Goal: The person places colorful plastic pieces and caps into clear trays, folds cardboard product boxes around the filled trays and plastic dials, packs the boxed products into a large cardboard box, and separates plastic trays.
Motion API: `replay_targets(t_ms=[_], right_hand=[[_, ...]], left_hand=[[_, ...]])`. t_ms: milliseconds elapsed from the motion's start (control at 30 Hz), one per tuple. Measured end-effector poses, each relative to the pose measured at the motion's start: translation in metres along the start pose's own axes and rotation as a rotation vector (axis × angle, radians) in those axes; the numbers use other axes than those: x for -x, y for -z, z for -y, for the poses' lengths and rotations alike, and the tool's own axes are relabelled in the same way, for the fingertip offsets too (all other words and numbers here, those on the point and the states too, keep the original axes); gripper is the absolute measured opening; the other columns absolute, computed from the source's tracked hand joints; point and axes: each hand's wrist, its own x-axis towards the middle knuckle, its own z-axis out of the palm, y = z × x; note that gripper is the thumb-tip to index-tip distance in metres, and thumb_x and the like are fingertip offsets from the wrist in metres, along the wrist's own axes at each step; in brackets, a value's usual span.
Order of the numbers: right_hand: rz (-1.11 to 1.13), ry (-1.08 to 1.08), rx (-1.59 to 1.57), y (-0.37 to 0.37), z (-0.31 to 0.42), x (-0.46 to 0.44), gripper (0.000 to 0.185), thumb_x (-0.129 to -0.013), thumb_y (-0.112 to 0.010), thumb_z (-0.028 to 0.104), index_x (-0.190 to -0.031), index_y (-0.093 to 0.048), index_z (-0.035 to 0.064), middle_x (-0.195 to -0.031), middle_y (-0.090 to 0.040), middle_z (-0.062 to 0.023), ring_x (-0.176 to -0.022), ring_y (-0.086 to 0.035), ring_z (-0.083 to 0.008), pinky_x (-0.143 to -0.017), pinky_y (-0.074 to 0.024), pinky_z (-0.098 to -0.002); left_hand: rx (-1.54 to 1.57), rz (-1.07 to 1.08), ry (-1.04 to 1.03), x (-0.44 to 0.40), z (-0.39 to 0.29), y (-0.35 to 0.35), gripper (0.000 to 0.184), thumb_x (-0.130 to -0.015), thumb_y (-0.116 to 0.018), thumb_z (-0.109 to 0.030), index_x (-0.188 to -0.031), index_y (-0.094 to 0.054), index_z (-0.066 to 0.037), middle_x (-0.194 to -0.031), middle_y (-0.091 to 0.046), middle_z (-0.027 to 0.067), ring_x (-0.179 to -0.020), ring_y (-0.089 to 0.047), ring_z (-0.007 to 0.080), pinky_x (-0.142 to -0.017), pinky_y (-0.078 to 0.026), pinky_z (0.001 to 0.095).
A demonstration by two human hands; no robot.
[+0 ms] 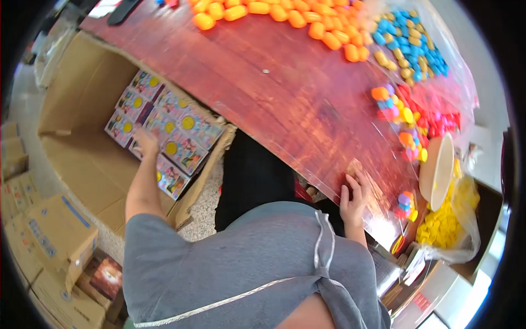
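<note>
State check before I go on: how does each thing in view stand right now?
Cardboard box: open at the top.
Picture packs: lying side by side in the box.
Left hand: inside the box at the packs; blurred, grip unclear.
Right hand: fingers spread, at the edge of the red table.
Orange capsules: loose, heaped together.
Blue and tan capsules: loose, heaped.
Yellow pieces: heaped, clear plastic around them.

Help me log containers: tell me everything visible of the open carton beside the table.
The carton is brown and looks like cardboard. Its top is open, and its right-hand edge looks ragged. It sits close beside the near left side of the table, holding colourful printed packs with round yellow spots. The left hand reaches inside, over the packs; whether its fingers touch them is unclear.
</note>
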Motion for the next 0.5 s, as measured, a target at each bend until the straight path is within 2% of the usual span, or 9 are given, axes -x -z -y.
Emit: replay_targets(t_ms=[33,100,167,200,333,400,433,467,500], right_hand=[[0.006,0.009,-0.009,-0.002,-0.005,0.002,0.032,-0.083,-0.064,0.001,-0.115,-0.064,0.0053,-0.130,-0.054,-0.0162,-0.116,-0.054,-0.0340,-0.098,-0.0443,-0.0397],[-0.027,0.059,0.034,-0.001,-0.009,0.001,0.032,-0.082,-0.065,0.001,-0.114,-0.064,0.0052,-0.129,-0.054,-0.0161,-0.116,-0.054,-0.0341,-0.096,-0.0457,-0.0406],[-0.061,0.123,-0.028,0.004,-0.008,-0.004,0.032,-0.081,-0.067,0.002,-0.112,-0.065,0.0063,-0.124,-0.058,-0.0143,-0.112,-0.056,-0.0337,-0.095,-0.0461,-0.0404],[-0.064,0.117,-0.034,0.005,-0.011,-0.001,0.031,-0.081,-0.068,0.002,-0.112,-0.066,0.0067,-0.123,-0.059,-0.0134,-0.110,-0.057,-0.0336,-0.095,-0.0462,-0.0403],[-0.225,0.220,-0.160,0.010,-0.014,0.004,0.032,-0.080,-0.068,0.003,-0.111,-0.067,0.0109,-0.123,-0.060,-0.0099,-0.105,-0.060,-0.0294,-0.090,-0.0476,-0.0393],[-0.238,0.281,-0.111,0.027,-0.017,0.011,0.032,-0.080,-0.067,0.006,-0.111,-0.066,0.0132,-0.123,-0.060,-0.0077,-0.106,-0.060,-0.0285,-0.092,-0.0453,-0.0385],[-0.305,0.319,-0.028,0.047,-0.015,0.011,0.032,-0.079,-0.067,0.006,-0.110,-0.067,0.0135,-0.122,-0.061,-0.0070,-0.105,-0.060,-0.0275,-0.091,-0.0452,-0.0380],[-0.365,0.361,0.053,0.066,-0.015,0.011,0.031,-0.078,-0.067,0.007,-0.108,-0.067,0.0137,-0.120,-0.061,-0.0064,-0.103,-0.060,-0.0264,-0.089,-0.0452,-0.0375],[-0.395,0.342,0.072,0.081,-0.032,0.015,0.031,-0.078,-0.067,0.007,-0.108,-0.067,0.0137,-0.120,-0.061,-0.0064,-0.103,-0.060,-0.0264,-0.089,-0.0452,-0.0375]], left_hand=[[0.031,0.033,0.189,-0.006,-0.015,0.027,0.065,-0.091,-0.056,-0.042,-0.141,-0.042,-0.003,-0.137,-0.045,0.0252,-0.123,-0.046,0.0403,-0.102,-0.037,0.0546],[0.050,-0.447,-0.056,-0.045,-0.016,0.059,0.037,-0.088,-0.059,-0.027,-0.113,-0.062,0.000,-0.107,-0.064,0.0211,-0.086,-0.063,0.0361,-0.080,-0.051,0.0422],[0.427,-0.585,-0.036,-0.059,-0.070,0.149,0.019,-0.083,-0.059,-0.016,-0.075,-0.069,-0.002,-0.075,-0.068,0.0142,-0.066,-0.063,0.0298,-0.063,-0.052,0.0373],[0.492,-0.553,-0.104,-0.060,-0.139,0.151,0.019,-0.083,-0.059,-0.016,-0.075,-0.069,-0.002,-0.075,-0.068,0.0142,-0.066,-0.063,0.0298,-0.063,-0.052,0.0373],[0.744,-0.900,-0.247,-0.093,-0.072,0.307,0.022,-0.089,-0.061,-0.013,-0.102,-0.066,0.004,-0.102,-0.068,0.0202,-0.090,-0.066,0.0299,-0.085,-0.051,0.0355],[0.802,-0.996,-0.493,-0.057,-0.162,0.340,0.027,-0.093,-0.059,-0.011,-0.114,-0.064,0.005,-0.109,-0.069,0.0205,-0.097,-0.067,0.0286,-0.090,-0.051,0.0327],[0.846,-0.986,-0.530,0.043,-0.244,0.386,0.027,-0.093,-0.059,-0.011,-0.114,-0.064,0.005,-0.109,-0.069,0.0205,-0.097,-0.067,0.0286,-0.090,-0.051,0.0327],[0.100,-0.689,-0.407,0.095,-0.279,0.421,0.024,-0.095,-0.054,-0.005,-0.116,-0.063,0.003,-0.109,-0.069,0.0190,-0.097,-0.067,0.0267,-0.089,-0.052,0.0317],[0.123,-0.697,-0.440,0.087,-0.281,0.414,0.024,-0.095,-0.054,-0.005,-0.116,-0.063,0.003,-0.109,-0.069,0.0190,-0.097,-0.067,0.0267,-0.089,-0.052,0.0317]])
